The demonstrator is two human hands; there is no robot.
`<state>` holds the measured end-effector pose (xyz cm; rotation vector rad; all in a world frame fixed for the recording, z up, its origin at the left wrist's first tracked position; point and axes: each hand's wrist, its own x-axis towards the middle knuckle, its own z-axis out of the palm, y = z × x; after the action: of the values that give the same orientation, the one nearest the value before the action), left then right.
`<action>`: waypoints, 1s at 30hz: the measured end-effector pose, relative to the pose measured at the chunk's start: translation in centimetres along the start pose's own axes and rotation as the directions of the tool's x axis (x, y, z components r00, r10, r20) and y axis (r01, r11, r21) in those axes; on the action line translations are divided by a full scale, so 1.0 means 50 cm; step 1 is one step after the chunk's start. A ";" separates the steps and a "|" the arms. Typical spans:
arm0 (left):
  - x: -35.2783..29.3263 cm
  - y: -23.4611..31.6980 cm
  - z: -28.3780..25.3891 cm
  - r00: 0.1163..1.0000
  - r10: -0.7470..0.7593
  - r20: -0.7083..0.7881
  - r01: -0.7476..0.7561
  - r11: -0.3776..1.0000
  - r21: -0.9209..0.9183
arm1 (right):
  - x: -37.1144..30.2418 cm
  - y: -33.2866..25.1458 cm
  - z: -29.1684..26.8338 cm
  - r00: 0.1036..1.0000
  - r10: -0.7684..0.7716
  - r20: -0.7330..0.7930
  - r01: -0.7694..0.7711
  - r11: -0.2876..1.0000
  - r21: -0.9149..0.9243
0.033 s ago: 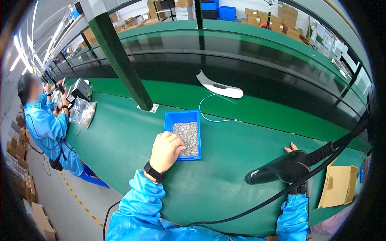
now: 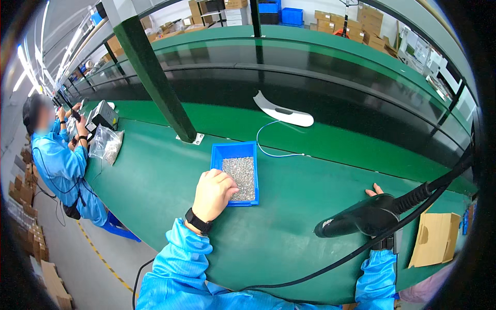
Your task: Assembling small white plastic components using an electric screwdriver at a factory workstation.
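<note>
My left hand (image 2: 213,194) reaches over the near left side of a blue bin (image 2: 258,194), with a dark band round the wrist. Its fingers are bent and drawn together over the small silvery metal pieces (image 2: 242,170) that cover the bin's floor, perhaps screws. The fingertips are hidden, so I cannot tell what they pinch. At the right, a black hose-fed device (image 2: 356,217) blocks most of my right hand (image 2: 376,190). Only some fingertips show past it, stretched out at the green tabletop (image 2: 289,206).
A white curved part (image 2: 292,118) with a thin cable lies beyond the bin. A green post (image 2: 155,82) rises at the back. A flattened cardboard piece (image 2: 435,238) lies at right. To the left, a co-worker (image 2: 59,160) stands near a clear bag (image 2: 107,144) of small parts.
</note>
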<state>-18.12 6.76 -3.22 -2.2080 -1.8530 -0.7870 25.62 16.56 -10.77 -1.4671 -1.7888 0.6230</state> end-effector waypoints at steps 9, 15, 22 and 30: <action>-0.001 -0.007 0.002 1.000 0.003 -0.005 -0.003 1.000 -0.002 | 0.005 0.022 0.020 0.999 -0.028 -0.016 0.032 0.874 0.486; 0.001 -0.004 0.004 1.000 0.008 0.001 -0.008 1.000 -0.006 | -0.015 0.124 -0.002 0.988 -0.004 0.157 0.066 0.918 -0.392; -0.002 -0.007 0.005 1.000 0.007 -0.001 -0.007 1.000 0.005 | 0.001 -0.008 -0.003 0.980 -0.180 0.086 0.198 0.934 -0.299; -0.001 -0.006 0.003 1.000 0.008 -0.011 -0.008 1.000 -0.002 | 0.004 -0.020 -0.001 0.981 -0.171 0.089 0.192 0.923 -0.335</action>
<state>-18.36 6.84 -3.46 -2.2061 -1.8384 -0.7985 25.03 16.54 -9.93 -1.4915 -2.1312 0.2696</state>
